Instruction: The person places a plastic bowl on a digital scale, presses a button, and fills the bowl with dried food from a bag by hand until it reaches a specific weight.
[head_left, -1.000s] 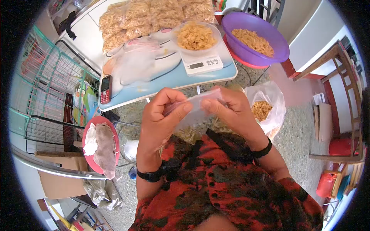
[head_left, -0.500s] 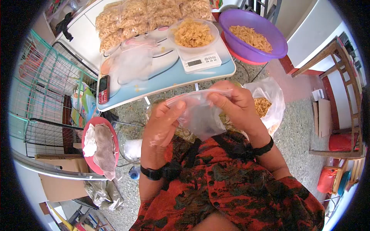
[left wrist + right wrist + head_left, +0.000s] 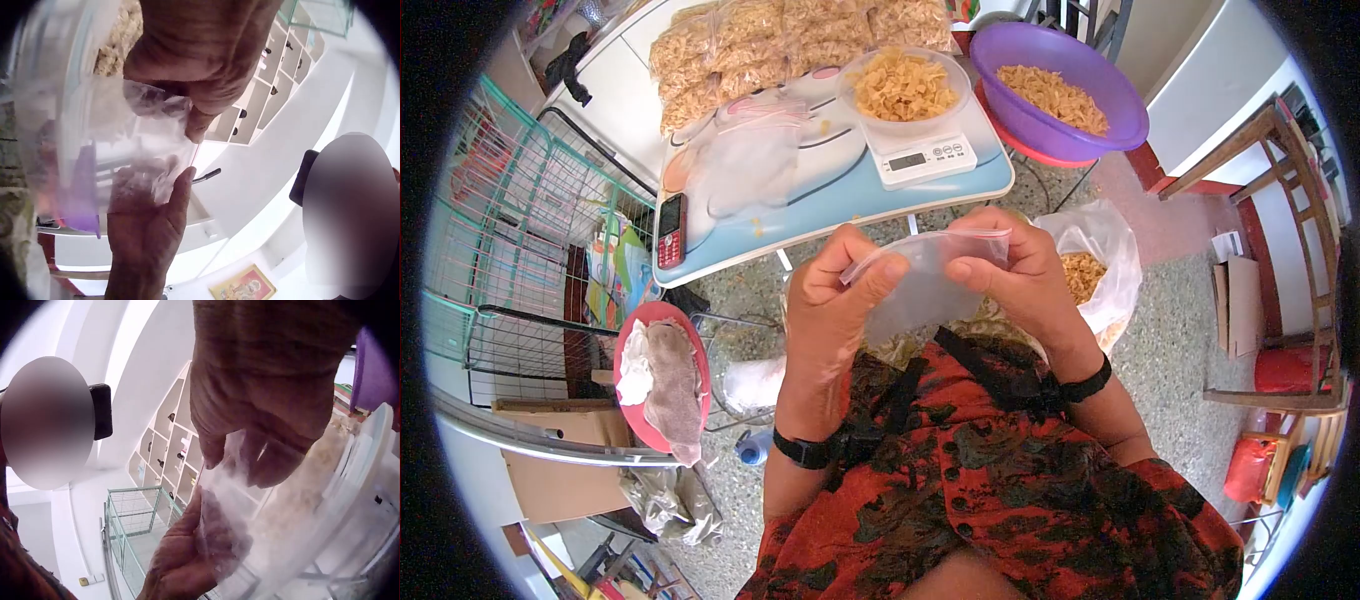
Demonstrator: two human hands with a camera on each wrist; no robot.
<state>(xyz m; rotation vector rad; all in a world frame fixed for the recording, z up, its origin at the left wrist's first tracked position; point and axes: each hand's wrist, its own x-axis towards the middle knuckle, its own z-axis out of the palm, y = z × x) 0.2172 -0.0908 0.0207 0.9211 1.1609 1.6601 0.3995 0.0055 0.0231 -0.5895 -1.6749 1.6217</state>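
Note:
A clear zip bag [image 3: 920, 300] is stretched between both hands in front of the person's body. My left hand [image 3: 830, 305] pinches its top left edge between thumb and fingers. At the other end, my right hand [image 3: 1030, 285] pinches the top right edge the same way. Fingers show through the clear plastic [image 3: 144, 137] in the left wrist view. Beyond the hands, a white digital scale [image 3: 930, 160] on the table carries a clear bowl [image 3: 846, 105] of yellow flat chips [image 3: 903, 85]. A stack of flat clear bags [image 3: 750, 165] lies left of the scale.
Packed bags of chips [image 3: 780, 35] line the back of the blue-and-white table [image 3: 820, 215]. A red phone [image 3: 671, 235] lies at its left corner. A purple basin [image 3: 1128, 130] with chips stands right. Below it, an open plastic sack [image 3: 1122, 255] holds chips. A pink basin [image 3: 628, 400] sits left.
The hands have shifted their grip along the bag's top edge, the left hand rising slightly since half a second ago. The bag's hanging lower part has swung away from the body.

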